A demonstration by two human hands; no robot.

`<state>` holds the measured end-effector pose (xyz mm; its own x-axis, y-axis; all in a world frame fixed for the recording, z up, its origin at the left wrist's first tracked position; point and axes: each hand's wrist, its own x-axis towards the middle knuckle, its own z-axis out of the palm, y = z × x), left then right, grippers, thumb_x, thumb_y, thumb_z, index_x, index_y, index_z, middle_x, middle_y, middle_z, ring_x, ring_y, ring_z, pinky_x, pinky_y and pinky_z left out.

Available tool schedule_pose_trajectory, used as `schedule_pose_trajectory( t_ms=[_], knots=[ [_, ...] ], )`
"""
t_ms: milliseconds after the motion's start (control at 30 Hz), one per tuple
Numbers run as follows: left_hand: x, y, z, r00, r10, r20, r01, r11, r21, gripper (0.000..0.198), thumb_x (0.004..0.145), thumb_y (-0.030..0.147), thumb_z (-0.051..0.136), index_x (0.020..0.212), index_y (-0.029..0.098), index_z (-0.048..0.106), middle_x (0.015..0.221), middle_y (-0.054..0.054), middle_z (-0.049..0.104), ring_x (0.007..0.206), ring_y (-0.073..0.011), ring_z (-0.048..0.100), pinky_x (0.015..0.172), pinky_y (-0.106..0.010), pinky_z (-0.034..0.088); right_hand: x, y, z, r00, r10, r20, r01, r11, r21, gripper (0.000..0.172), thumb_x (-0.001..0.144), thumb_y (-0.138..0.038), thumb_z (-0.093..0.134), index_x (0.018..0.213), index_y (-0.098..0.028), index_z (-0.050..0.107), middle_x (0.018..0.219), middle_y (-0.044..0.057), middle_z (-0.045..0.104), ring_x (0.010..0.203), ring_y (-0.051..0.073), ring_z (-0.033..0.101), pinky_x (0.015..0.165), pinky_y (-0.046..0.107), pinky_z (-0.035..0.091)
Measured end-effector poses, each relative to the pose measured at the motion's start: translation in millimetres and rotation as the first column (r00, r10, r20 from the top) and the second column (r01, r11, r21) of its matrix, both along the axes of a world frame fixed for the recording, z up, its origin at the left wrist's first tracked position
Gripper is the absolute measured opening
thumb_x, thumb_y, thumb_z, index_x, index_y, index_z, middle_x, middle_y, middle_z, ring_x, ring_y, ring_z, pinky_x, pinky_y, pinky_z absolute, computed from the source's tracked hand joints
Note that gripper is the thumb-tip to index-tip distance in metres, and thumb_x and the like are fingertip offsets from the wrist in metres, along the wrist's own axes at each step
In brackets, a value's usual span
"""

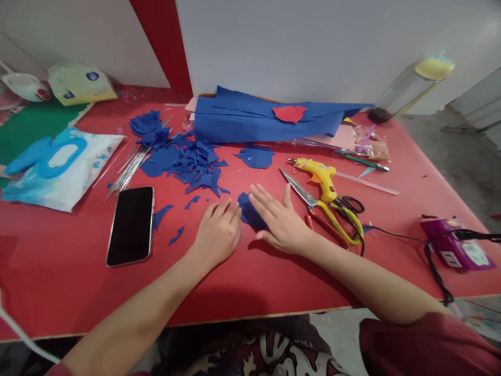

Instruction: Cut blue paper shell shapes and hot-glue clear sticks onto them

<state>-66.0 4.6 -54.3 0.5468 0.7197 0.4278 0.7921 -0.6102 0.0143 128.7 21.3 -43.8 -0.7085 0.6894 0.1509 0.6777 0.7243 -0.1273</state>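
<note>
Blue foam piece [246,208]: long axis 11-to-5 o'clock. Right hand [281,224] lies flat on its 3 o'clock side, fingers spread. Left hand [217,234] at 8 o'clock, fingers together, tips touching.

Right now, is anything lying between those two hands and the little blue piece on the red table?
Nothing visible. The right hand lies flat on the blue piece, and the left hand touches its left edge.
</note>
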Motion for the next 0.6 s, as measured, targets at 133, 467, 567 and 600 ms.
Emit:
schedule_pose_trajectory(
  t_ms=[133, 467, 567, 600],
  knots=[
    [0.0, -0.2, -0.3, 1.000, 0.004, -0.022, -0.005, 1.000, -0.018, 0.032, 0.085, 0.016, 0.043, 0.106, 0.005, 0.064, 0.109, -0.014, 0.067, 0.106, -0.0288, 0.056, 0.088, -0.043, 0.041, -0.2, -2.6, -0.5, 0.999, 0.010, 0.031, -0.010, 1.000, 0.008, 0.086, 0.085, -0.067, 0.006, 0.144, -0.007, 0.019, 0.148, 0.020, 0.024, 0.139, 0.030, 0.017, 0.104, 0.066, -0.007],
    [4.3, -3.9, 3.8, 0.999, 0.028, -0.023, -0.029, 0.998, -0.049, 0.029, 0.083, 0.016, 0.043, 0.099, 0.004, 0.064, 0.109, -0.018, 0.065, 0.108, -0.0302, 0.056, 0.090, -0.043, 0.043, 0.0, -2.6, -0.1, 0.999, 0.022, 0.033, -0.020, 0.998, -0.067, 0.086, 0.084, -0.068, 0.005, 0.144, -0.008, 0.021, 0.149, 0.019, 0.024, 0.139, 0.028, 0.020, 0.106, 0.063, -0.004],
    [5.1, -4.8, 3.9, 0.999, 0.035, -0.041, -0.039, 0.996, -0.083, 0.028, 0.084, 0.017, 0.043, 0.099, 0.005, 0.063, 0.117, -0.019, 0.061, 0.114, -0.0313, 0.052, 0.093, -0.044, 0.042, 1.2, -1.4, -2.3, 0.999, -0.047, -0.016, 0.047, 0.999, -0.015, 0.087, 0.085, -0.067, 0.005, 0.144, -0.004, 0.019, 0.150, 0.020, 0.018, 0.141, 0.029, 0.010, 0.108, 0.061, 0.000],
    [5.2, -5.1, 3.7, 0.998, 0.040, -0.043, -0.044, 0.994, -0.102, 0.028, 0.085, 0.018, 0.042, 0.099, 0.006, 0.063, 0.118, -0.019, 0.061, 0.115, -0.0311, 0.052, 0.094, -0.045, 0.041, 1.4, -1.0, -2.9, 0.999, -0.035, -0.013, 0.035, 0.999, -0.019, 0.088, 0.085, -0.067, 0.005, 0.144, -0.003, 0.020, 0.149, 0.020, 0.020, 0.141, 0.029, 0.011, 0.109, 0.059, 0.003]
  ],
)
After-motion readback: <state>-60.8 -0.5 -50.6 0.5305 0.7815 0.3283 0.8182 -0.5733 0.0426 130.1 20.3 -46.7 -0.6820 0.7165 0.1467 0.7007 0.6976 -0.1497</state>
